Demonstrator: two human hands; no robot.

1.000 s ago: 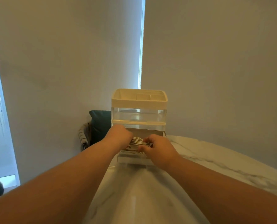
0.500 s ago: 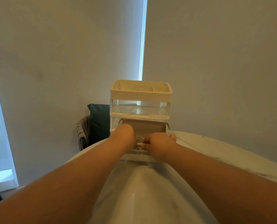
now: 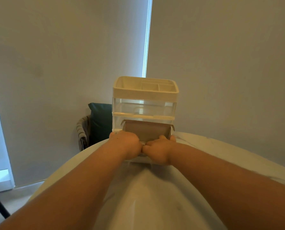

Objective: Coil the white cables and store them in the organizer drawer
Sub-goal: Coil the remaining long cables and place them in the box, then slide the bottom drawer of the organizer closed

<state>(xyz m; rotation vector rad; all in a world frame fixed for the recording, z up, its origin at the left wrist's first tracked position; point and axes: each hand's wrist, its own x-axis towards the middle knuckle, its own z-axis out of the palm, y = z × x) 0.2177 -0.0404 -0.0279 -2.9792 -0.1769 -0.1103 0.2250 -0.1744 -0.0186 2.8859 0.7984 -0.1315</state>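
- Reaching into the pulled-out lower drawer point(image 3: 148, 131) of the organizer point(image 3: 145, 93), the left hand point(image 3: 126, 145) and right hand point(image 3: 160, 150) sat side by side, thumbs touching.
- White cables point(image 3: 143, 143): only a ribbed sliver showed between the hands, inside the drawer.
- Fingers bent downward, tips hidden; grip could not be told.
- Organizer: cream compartmented top, clear glossy walls, on a smooth rounded table point(image 3: 146, 188).
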